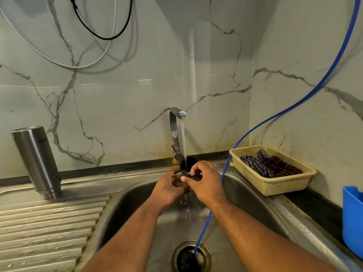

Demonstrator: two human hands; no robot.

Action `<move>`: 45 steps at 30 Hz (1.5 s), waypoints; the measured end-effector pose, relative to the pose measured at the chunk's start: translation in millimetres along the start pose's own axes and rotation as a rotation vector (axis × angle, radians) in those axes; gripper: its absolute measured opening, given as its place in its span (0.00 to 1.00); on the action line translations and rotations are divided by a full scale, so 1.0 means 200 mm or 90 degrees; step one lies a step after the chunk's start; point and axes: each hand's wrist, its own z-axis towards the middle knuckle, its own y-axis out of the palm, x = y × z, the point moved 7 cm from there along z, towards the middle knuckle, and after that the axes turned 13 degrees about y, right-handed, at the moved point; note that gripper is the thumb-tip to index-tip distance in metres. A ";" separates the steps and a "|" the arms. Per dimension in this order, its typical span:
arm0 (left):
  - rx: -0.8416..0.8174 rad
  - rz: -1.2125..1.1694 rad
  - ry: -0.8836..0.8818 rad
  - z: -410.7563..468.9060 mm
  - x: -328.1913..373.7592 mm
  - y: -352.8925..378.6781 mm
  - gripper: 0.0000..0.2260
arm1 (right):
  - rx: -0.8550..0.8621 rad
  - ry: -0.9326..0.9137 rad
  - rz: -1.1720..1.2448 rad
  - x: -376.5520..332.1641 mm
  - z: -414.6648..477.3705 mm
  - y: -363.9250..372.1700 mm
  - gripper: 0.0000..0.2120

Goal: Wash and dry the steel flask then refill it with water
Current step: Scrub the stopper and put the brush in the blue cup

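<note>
The steel flask (37,160) stands upside down, mouth down, on the ribbed draining board (45,230) at the left. Over the sink (125,209), my left hand (169,188) and my right hand (206,183) both hold the flask's black cap (189,163) under the tap (175,132). Water runs from the spout into the cap and spills down between my hands. My right thumb and fingers pinch the cap's rim. Most of the cap is hidden by my fingers.
A cream plastic basket (275,183) with a dark checked cloth (269,163) sits on the counter at the right. A blue hose (255,126) runs from the wall down into the sink drain (191,256). A blue container (352,218) stands at the right edge.
</note>
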 end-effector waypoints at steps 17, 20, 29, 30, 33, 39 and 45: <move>0.051 0.153 0.083 -0.01 0.13 -0.02 0.25 | -0.235 0.530 0.346 0.19 -0.08 0.15 0.29; 0.146 0.139 -0.007 -0.01 0.13 -0.04 0.23 | -0.256 0.495 0.324 0.17 -0.08 0.16 0.32; 0.250 -0.276 -0.322 -0.11 -0.01 0.07 0.22 | -0.227 0.365 0.175 0.14 -0.06 0.17 0.26; 0.266 -0.282 -0.326 -0.10 -0.01 0.06 0.23 | -0.213 0.334 0.173 0.13 -0.05 0.17 0.23; 0.239 -0.268 -0.354 -0.10 -0.03 0.07 0.26 | -0.183 0.257 0.127 0.10 -0.03 0.18 0.25; 0.130 -0.216 -0.371 -0.12 -0.02 0.11 0.23 | -0.088 0.192 0.105 0.07 -0.01 0.08 0.27; 0.196 -0.161 -0.408 -0.15 -0.12 0.04 0.19 | -0.043 0.085 -0.047 0.03 0.00 0.03 0.36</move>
